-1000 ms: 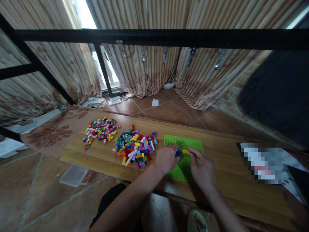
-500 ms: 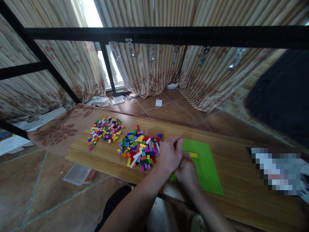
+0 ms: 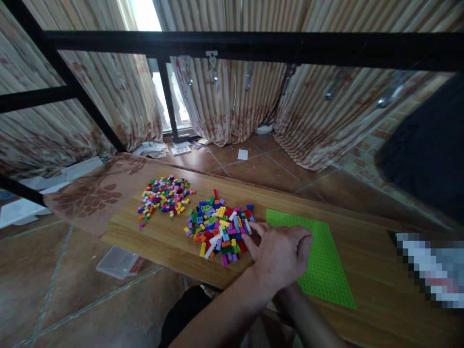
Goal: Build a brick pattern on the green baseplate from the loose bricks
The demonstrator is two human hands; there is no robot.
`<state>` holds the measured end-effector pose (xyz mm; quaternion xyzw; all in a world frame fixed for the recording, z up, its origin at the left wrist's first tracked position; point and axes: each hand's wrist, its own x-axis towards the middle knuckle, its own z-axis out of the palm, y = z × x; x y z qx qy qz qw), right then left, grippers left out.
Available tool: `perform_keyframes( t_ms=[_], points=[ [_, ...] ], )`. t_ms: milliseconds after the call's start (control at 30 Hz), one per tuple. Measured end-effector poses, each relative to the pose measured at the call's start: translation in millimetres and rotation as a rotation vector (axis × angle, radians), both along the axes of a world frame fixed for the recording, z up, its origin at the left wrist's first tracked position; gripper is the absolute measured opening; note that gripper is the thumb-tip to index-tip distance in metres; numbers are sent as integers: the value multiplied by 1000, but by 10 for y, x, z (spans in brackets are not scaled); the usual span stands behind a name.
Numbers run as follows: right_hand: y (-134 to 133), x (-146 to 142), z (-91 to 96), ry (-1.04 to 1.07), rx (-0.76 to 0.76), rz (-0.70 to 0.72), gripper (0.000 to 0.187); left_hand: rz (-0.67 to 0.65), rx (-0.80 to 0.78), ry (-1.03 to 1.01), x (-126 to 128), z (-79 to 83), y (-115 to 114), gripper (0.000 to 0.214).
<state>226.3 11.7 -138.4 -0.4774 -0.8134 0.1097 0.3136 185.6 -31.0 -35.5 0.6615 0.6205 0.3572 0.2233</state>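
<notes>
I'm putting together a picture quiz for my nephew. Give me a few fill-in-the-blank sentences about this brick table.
1. The flat studded plastic baseplate on the wooden tabletop is ___ in colour.
2. The multicoloured plastic bricks lie in ___ separate heaps: a pile of small bricks and a pile of larger bricks.
3. The person's left hand is over the baseplate, its thumb nearest the pile of ___ bricks.
4. Beyond the table hang striped ___.

Missing words: green; two; larger; curtains.

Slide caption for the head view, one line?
Left hand, over the edge of the flat green studded baseplate, reaches for the nearer pile of mixed-colour plastic bricks on the wooden tabletop.
</notes>
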Motion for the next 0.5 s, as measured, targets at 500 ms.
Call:
perform_keyframes(
  t_ms=[500],
  points=[
    [-3, -492, 252, 84, 13, -81, 19, -256, 184, -148, -129, -67, 104, 23]
  ],
)
